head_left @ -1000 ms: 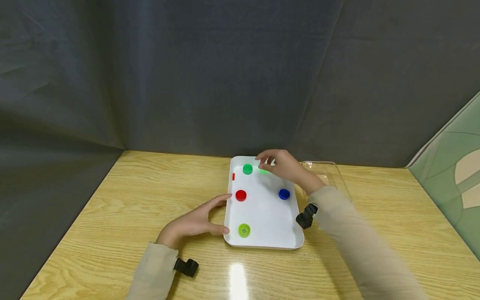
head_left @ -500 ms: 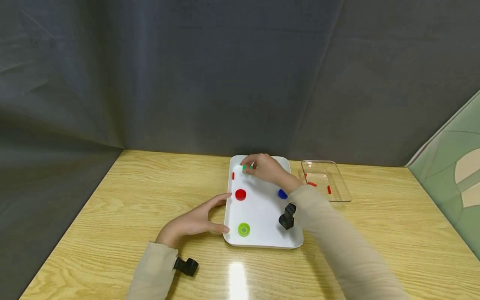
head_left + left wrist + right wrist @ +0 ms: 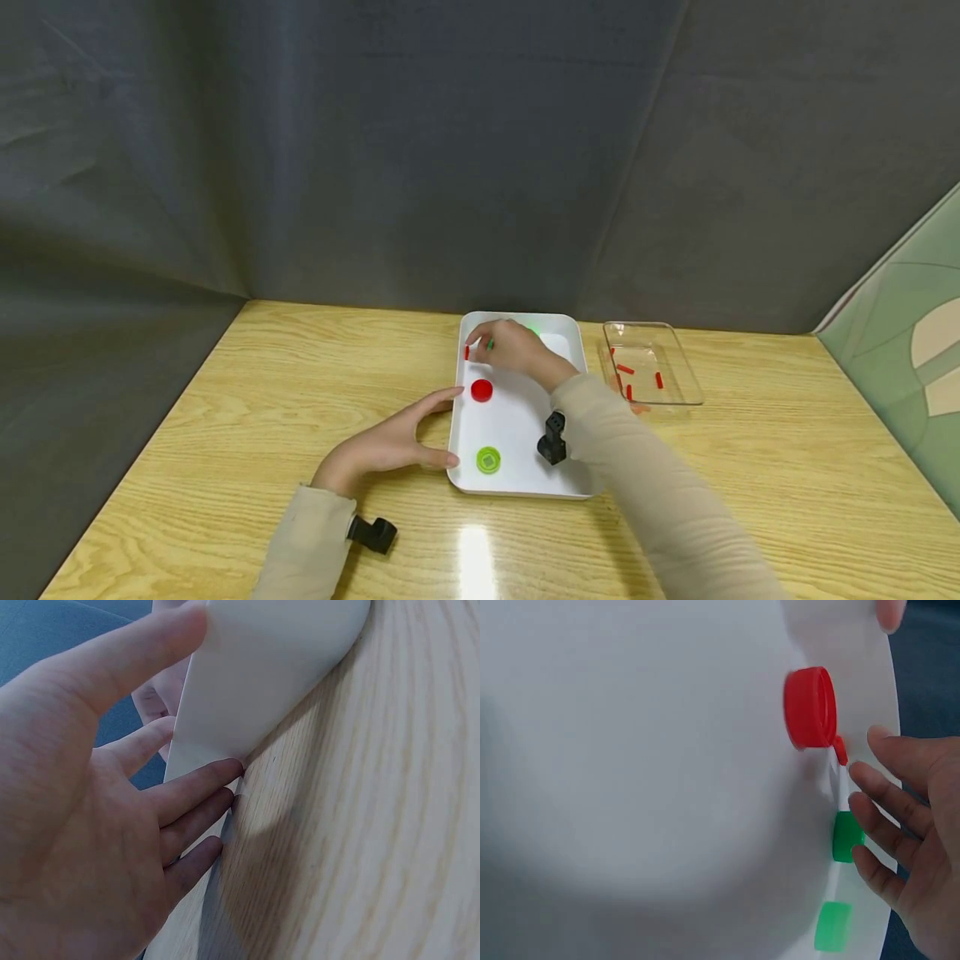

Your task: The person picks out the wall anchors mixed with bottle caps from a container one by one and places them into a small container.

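A white tray lies on the table with bottle caps in it. My left hand rests against its left side; in the left wrist view, thumb and fingers are spread along the white wall. Over the tray's far left part is my right hand, fingers loosely bent beside a small red stick. The right wrist view shows a gap between its fingertips and that red piece. A red cap sits nearer me. The dark green cap is mostly behind the hand in the head view.
A light green cap is at the tray's far end, a yellow-green cap near its front. Right of the tray stands a clear container with several red sticks. A dark cloth hangs behind the table.
My right hand has moved left across the tray, from the light green cap past the dark green one to the red stick. Its arm now covers the blue cap. The left hand stays put.
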Available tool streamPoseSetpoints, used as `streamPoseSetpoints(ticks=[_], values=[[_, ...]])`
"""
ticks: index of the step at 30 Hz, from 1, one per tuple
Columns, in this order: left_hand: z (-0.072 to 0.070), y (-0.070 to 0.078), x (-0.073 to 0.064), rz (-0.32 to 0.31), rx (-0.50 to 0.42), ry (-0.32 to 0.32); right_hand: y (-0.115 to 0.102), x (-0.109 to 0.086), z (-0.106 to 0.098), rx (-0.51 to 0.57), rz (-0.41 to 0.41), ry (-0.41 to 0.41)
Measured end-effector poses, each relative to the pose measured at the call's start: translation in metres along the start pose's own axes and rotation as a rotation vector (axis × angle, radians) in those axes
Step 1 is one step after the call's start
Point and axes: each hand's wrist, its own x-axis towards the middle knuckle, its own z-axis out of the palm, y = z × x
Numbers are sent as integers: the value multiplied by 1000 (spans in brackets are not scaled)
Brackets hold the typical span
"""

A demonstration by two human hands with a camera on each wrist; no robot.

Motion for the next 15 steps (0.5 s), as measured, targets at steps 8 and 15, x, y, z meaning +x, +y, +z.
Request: streamPoseSetpoints(ticks=[8, 15], values=[[0, 1, -1, 1, 4, 5, 1, 4, 13, -14, 127, -9], [1, 1, -1, -4, -1, 6, 0, 5, 19, -36, 169, 21]])
